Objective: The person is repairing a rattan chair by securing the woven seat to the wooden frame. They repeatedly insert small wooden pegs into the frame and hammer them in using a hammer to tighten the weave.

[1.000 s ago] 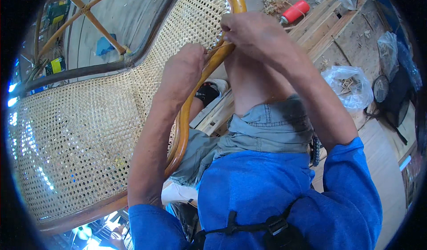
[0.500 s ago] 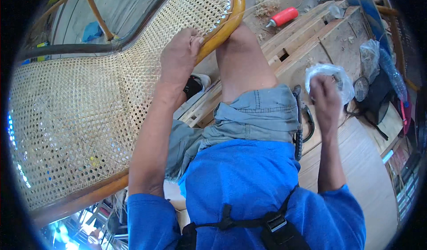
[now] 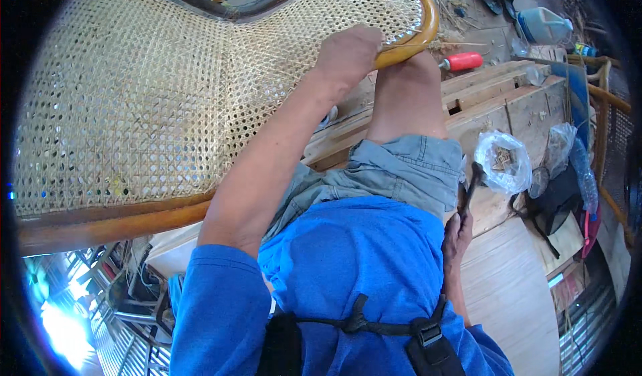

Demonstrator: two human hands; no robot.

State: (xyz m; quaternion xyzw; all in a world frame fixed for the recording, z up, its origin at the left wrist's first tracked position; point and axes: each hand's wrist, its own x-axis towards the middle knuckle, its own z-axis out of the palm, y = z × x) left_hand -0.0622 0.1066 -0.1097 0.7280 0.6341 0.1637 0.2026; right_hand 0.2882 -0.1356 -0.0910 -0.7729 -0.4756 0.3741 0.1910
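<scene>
On the left here, the woven cane (image 3: pixel 154 102) has a pale, open texture with a faint sheen, and the rounded wooden rim (image 3: pixel 120 222) along its near edge shines like varnish. On the right, the timbers (image 3: pixel 487 116) look rough and matt, the nearer board (image 3: pixel 511 282) smoother. Beyond that board sits a crinkled, clear plastic bag (image 3: pixel 521 174); farther off, a glossy red plastic bottle (image 3: pixel 464 61). The blue shirt (image 3: pixel 321 262) is matt cloth.

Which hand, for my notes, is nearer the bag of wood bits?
Right. Right hand is below and left of the bag; left hand is farther, at the glossy frame.
</scene>
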